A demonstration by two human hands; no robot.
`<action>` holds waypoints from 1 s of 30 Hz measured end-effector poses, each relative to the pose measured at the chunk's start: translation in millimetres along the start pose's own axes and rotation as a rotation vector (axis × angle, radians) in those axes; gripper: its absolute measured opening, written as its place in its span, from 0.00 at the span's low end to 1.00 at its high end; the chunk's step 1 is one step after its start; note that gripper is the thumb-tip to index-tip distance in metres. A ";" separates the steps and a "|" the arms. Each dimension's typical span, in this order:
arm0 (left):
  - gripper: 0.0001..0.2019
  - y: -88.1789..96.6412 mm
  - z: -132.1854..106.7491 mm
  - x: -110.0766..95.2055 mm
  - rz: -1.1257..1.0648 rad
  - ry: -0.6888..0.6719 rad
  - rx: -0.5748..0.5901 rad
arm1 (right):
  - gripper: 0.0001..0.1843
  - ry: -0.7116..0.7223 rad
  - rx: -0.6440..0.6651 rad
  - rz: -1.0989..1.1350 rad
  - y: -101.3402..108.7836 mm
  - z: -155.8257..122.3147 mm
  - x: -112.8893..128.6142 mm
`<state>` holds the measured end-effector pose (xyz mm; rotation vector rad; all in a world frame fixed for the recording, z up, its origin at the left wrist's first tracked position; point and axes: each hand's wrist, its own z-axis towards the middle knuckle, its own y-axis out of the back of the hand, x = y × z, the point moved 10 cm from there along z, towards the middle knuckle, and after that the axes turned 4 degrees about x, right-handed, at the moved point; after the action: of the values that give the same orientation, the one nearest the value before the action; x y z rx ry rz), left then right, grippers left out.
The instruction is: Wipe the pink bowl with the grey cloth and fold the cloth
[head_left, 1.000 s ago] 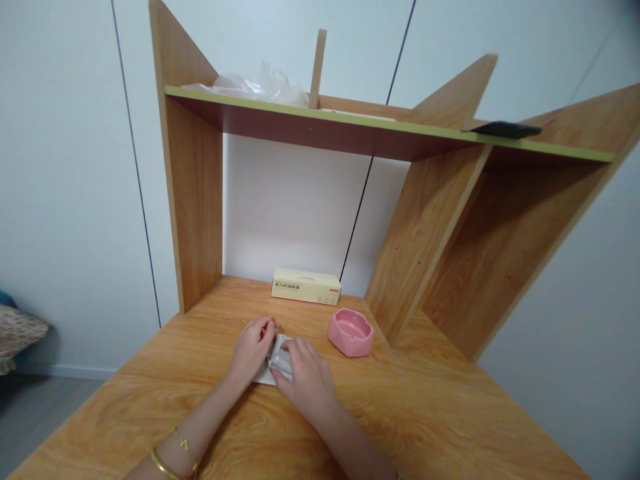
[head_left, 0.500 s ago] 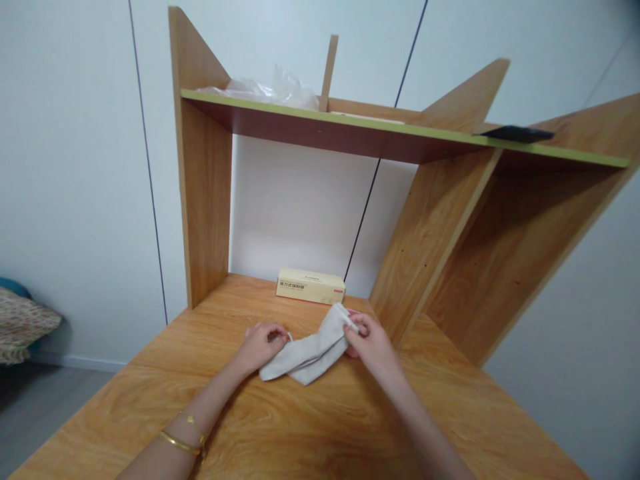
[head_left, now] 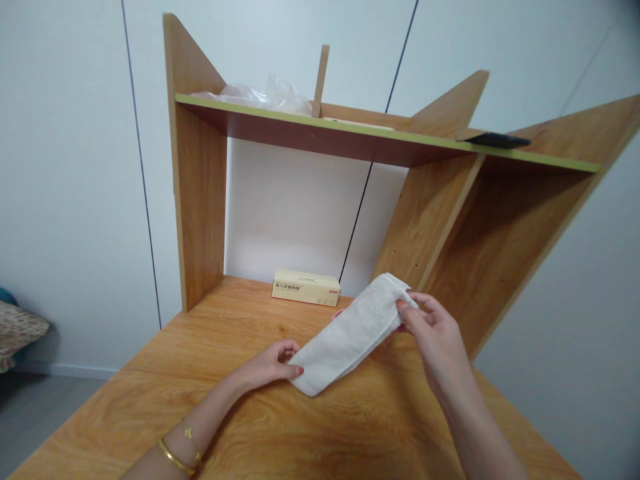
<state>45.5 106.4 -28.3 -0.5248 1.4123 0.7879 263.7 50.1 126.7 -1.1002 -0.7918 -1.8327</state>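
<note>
A white folded cloth (head_left: 350, 337) is stretched slantwise between my two hands above the wooden desk (head_left: 240, 427). Its lower left corner is pinched by my left hand (head_left: 280, 363), thumb on top and fingers behind. My right hand (head_left: 430, 317) grips the raised upper right end between thumb and fingers. Along the right edge the folded layers show. Something pink (head_left: 339, 313) peeks out behind the cloth; most of it is hidden, so I cannot tell what it is.
A cream-coloured printed box (head_left: 306, 288) stands at the back of the desk. Over it runs a shelf (head_left: 300, 123) bearing a crumpled clear plastic bag (head_left: 275, 93) and a flat black object (head_left: 495, 139). Wooden upright panels (head_left: 203, 207) flank the space. Patterned fabric (head_left: 23, 331) lies off to the left.
The cloth has gone from crumpled and bent to flat and drawn out. My right hand has moved right and slightly up with its end; my left hand has shifted right and down onto the corner.
</note>
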 end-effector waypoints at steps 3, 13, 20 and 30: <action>0.12 8.5 0.1 -4.0 -0.245 -0.025 -0.018 | 0.21 -0.067 -0.053 -0.033 17.0 -2.4 -21.9; 0.13 54.0 0.4 13.2 0.009 -0.009 -0.338 | 0.15 -0.246 0.042 -0.276 26.3 -47.1 -142.4; 0.14 45.4 -9.6 -16.4 0.727 -0.020 -0.393 | 0.14 -0.355 0.116 -0.552 45.4 -59.0 -182.7; 0.13 -62.0 -12.3 -48.5 0.996 -0.343 0.032 | 0.19 -0.332 0.254 -0.405 32.1 -60.3 -179.2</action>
<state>84.8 48.8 10.1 0.3933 1.3168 1.5480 317.1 45.5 -57.4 -1.1501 -1.4904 -1.8222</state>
